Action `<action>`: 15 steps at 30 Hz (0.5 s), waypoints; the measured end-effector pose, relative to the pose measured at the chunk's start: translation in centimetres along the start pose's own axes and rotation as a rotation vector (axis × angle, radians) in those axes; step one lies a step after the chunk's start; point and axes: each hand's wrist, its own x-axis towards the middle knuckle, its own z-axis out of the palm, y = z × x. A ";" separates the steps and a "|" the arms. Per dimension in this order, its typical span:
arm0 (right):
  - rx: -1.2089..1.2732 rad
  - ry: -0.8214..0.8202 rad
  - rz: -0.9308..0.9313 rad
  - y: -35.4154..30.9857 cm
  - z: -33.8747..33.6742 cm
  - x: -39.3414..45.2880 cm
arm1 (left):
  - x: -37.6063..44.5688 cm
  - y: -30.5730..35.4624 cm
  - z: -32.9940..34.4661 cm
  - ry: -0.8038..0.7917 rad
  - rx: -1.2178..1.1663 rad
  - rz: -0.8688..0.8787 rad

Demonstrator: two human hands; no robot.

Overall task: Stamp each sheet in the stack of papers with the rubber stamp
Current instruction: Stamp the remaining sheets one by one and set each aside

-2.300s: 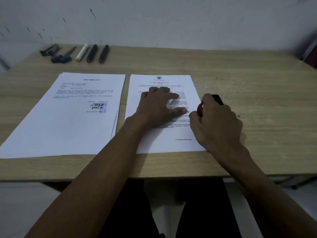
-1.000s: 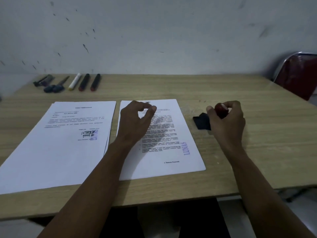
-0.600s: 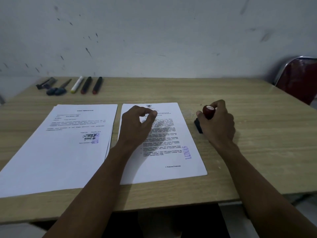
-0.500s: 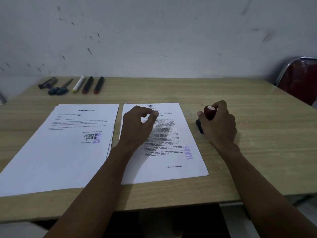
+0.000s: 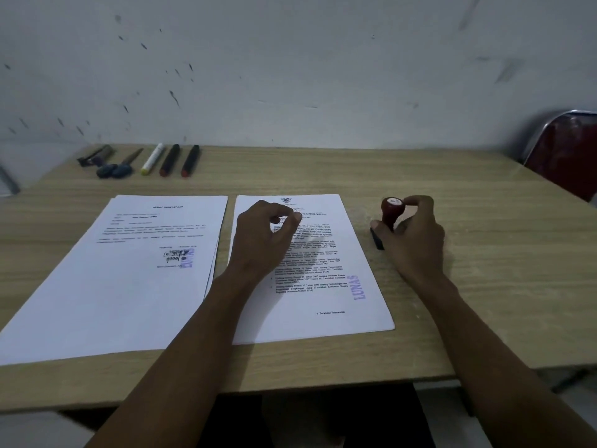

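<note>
Two lots of printed paper lie side by side on the wooden table (image 5: 484,286). The left stack (image 5: 106,286) shows a purple stamp mark over a printed box. The right sheet (image 5: 323,305) carries a purple "LUNAS" mark near its right edge. My left hand (image 5: 261,240) rests on the right sheet with its fingers curled loosely and nothing in them. My right hand (image 5: 416,234) is on the bare table to the right of that sheet. It grips the rubber stamp (image 5: 391,210), which has a dark red knob and a black base standing on the table.
Several markers and pens (image 5: 151,160) lie in a row at the table's back left, close to the white wall. A dark red chair (image 5: 568,153) with a metal frame stands at the far right. The table's front edge runs just below the papers.
My right hand took the stamp off the right sheet, leaving the purple mark, and set it on the table to the right. My left hand curled its fingers. The view tilted upward.
</note>
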 end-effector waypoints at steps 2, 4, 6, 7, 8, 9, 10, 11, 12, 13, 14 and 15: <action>-0.040 0.031 0.029 -0.4 -0.5 -0.8 | -0.1 0.1 -0.1 -0.007 0.018 -0.004; -0.100 0.049 0.043 -0.7 -0.8 -2.0 | -0.2 0.1 -0.2 -0.010 0.066 0.008; -0.173 0.005 0.048 -1.1 -1.0 -3.5 | -0.2 0.1 -0.4 -0.036 0.142 0.036; -0.219 -0.038 0.040 -1.2 -1.1 -4.2 | -0.2 0.0 -0.4 -0.072 0.189 0.038; -0.270 -0.089 0.024 -1.4 -1.1 -5.0 | -0.3 0.0 -0.4 -0.124 0.242 0.028; -0.321 -0.140 0.000 -1.5 -1.1 -5.6 | -0.5 -0.1 -0.4 -0.185 0.301 0.011; -0.372 -0.183 -0.027 -1.7 -1.0 -6.2 | -0.6 -0.1 -0.3 -0.245 0.359 -0.006; -0.418 -0.209 -0.054 -1.8 -0.9 -6.6 | -0.7 -0.2 -0.2 -0.291 0.405 -0.017; -0.447 -0.219 -0.075 -1.9 -0.7 -7.0 | -0.8 -0.3 -0.1 -0.316 0.431 -0.022; -0.457 -0.221 -0.086 -2.1 -0.6 -7.3 | -0.9 -0.4 -0.1 -0.324 0.441 -0.023; -0.453 -0.220 -0.089 -2.2 -0.5 -7.5 | -0.9 -0.4 -0.1 -0.323 0.443 -0.022; -0.439 -0.212 -0.088 -2.3 -0.4 -7.6 | -0.8 -0.5 -0.1 -0.320 0.447 -0.020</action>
